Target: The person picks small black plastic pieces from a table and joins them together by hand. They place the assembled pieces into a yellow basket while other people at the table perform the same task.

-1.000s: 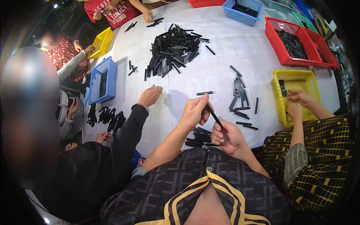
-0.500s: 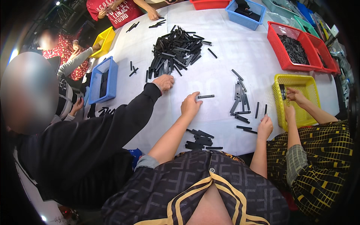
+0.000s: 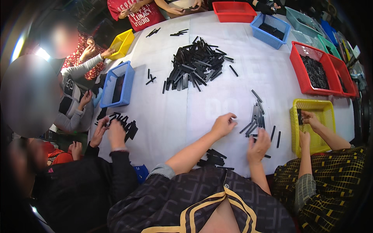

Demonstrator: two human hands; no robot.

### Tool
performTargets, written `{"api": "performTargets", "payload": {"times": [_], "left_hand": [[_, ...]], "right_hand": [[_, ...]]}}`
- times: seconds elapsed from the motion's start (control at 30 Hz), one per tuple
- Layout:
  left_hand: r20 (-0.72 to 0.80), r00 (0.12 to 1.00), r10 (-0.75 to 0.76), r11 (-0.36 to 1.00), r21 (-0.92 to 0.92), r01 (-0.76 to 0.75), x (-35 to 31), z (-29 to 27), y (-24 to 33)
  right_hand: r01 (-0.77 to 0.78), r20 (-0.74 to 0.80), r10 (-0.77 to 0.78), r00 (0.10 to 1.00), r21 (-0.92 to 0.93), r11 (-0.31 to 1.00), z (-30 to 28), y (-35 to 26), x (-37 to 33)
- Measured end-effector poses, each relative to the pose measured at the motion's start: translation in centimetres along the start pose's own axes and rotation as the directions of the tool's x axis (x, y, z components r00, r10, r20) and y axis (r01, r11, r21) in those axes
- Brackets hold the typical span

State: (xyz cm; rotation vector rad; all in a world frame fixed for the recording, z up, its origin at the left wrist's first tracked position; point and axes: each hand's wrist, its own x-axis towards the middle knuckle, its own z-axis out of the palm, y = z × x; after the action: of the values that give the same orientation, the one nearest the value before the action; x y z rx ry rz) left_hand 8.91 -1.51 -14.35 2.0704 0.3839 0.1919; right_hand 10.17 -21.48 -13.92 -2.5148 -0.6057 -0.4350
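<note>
My left hand (image 3: 224, 125) hovers over the white table, its fingers curved and apart with nothing visible in them. My right hand (image 3: 259, 146), slightly blurred, is above the near end of a loose group of flat black strips (image 3: 255, 117). Its fingers look spread, and I see no strip gripped in them. Two separate black strips (image 3: 278, 139) lie just right of this hand. Close to my body, partly behind my left forearm, is a small stack of black pieces (image 3: 215, 158). A large heap of black strips (image 3: 196, 64) lies farther up the table.
A yellow basket (image 3: 314, 103) with a co-worker's hands (image 3: 312, 121) in it stands at right. Red baskets (image 3: 311, 91) sit behind it. At left, another co-worker's hands (image 3: 110, 132) are over black pieces, near a blue basket (image 3: 128, 89). More baskets and people line the far edge.
My left hand has moved right, and the strip at its fingers no longer shows. My right hand has left a strip on the table and shifted left. The left co-worker's hand has withdrawn from the heap.
</note>
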Motion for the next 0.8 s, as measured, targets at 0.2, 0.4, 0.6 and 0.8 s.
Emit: {"api": "performTargets", "payload": {"times": [0.2, 0.4, 0.6, 0.8], "left_hand": [[-0.343, 0.931, -0.122, 0.965, 0.180, 0.193, 5.3, -7.9, -5.7], [-0.381, 0.923, 0.052, 0.860, 0.487, 0.153, 9.6, -11.8, -6.9], [-0.214, 0.958, 0.190, 0.709, 0.705, 0.017, 15.4, -8.5, -3.7], [-0.225, 0.973, 0.046, 0.639, 0.756, 0.144, 18.8, -6.5, -3.4]], "right_hand": [[0.293, 0.343, -0.360, 0.868, 0.233, 0.927, 1.8, -5.1, -1.7], [0.267, 0.399, -0.354, 0.846, 0.257, 0.929, 1.7, -5.6, -0.7], [0.255, 0.386, -0.345, 0.856, 0.265, 0.930, 1.9, -4.9, -0.4], [0.233, 0.390, -0.327, 0.861, 0.270, 0.934, 1.6, -4.6, 0.0]]}}
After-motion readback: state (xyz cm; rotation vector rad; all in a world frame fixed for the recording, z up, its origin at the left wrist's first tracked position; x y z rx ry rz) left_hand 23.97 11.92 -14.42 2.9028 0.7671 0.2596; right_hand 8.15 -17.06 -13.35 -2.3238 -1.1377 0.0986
